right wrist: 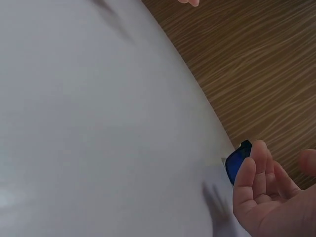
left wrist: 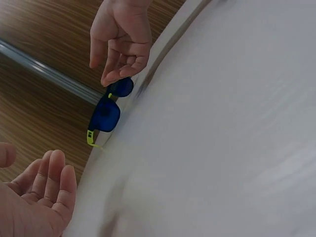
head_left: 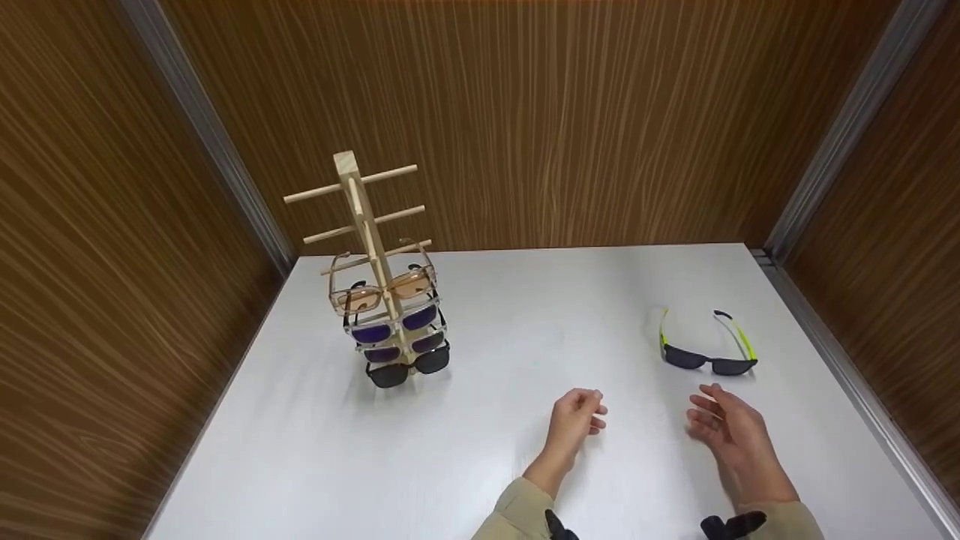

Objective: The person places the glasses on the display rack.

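Black sunglasses with yellow-green temples point(head_left: 711, 364) rest on the right of the white table, their temples pointing away from me. Just in front of them hovers my right hand point(head_left: 735, 435), fingers loosely bent and holding nothing. To its left, my left hand point(head_left: 571, 427) is held above the table, also holding nothing, its fingers relaxed. In the left wrist view the sunglasses point(left wrist: 106, 114) show dark blue lenses below my right hand point(left wrist: 123, 44). In the right wrist view my right hand's fingers point(right wrist: 259, 182) partly hide the sunglasses point(right wrist: 236, 165).
A wooden eyewear stand point(head_left: 360, 206) with crossbars stands at the left of the table point(head_left: 525, 322). Several pairs hang on its lower part, amber-lensed glasses point(head_left: 384, 294) topmost and black sunglasses point(head_left: 409, 367) lowest. Wood-grain panels point(head_left: 525, 120) enclose the back and sides.
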### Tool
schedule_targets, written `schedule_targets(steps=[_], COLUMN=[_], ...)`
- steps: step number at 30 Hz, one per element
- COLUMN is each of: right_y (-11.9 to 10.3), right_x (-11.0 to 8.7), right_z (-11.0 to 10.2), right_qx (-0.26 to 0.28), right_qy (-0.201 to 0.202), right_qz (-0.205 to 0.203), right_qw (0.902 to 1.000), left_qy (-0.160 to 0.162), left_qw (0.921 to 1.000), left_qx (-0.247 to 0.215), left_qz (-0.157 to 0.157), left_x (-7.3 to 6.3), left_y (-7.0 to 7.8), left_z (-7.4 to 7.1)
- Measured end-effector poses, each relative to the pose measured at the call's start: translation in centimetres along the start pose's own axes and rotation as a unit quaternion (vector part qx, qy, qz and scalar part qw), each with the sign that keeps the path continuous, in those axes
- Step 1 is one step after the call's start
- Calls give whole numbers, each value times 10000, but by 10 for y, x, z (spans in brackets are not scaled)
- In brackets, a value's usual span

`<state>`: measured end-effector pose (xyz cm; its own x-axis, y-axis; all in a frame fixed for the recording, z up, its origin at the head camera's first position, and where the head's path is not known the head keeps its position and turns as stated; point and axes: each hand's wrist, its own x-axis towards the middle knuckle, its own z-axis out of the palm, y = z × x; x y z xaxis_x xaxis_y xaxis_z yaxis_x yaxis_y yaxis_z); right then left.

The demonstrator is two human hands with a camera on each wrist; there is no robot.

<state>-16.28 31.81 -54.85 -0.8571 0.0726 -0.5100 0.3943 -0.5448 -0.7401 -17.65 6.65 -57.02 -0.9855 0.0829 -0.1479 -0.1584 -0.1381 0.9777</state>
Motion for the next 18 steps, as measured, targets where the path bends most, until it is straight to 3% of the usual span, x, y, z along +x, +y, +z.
schedule_targets(steps=[6,18], right_y=[-7,-17], right_x=[0,0], right_z=[-6,-30], right_qx=[207,344], right_qy=[-44,145], right_qz=[-45,-166], right_qw=[9998,9992], left_qy=[74,277], left_qw=[9986,9959], left_qx=[-442,-792], left_qz=[-281,-342], left_x=[9,17], left_y=[1,-3], left_z=[12,43])
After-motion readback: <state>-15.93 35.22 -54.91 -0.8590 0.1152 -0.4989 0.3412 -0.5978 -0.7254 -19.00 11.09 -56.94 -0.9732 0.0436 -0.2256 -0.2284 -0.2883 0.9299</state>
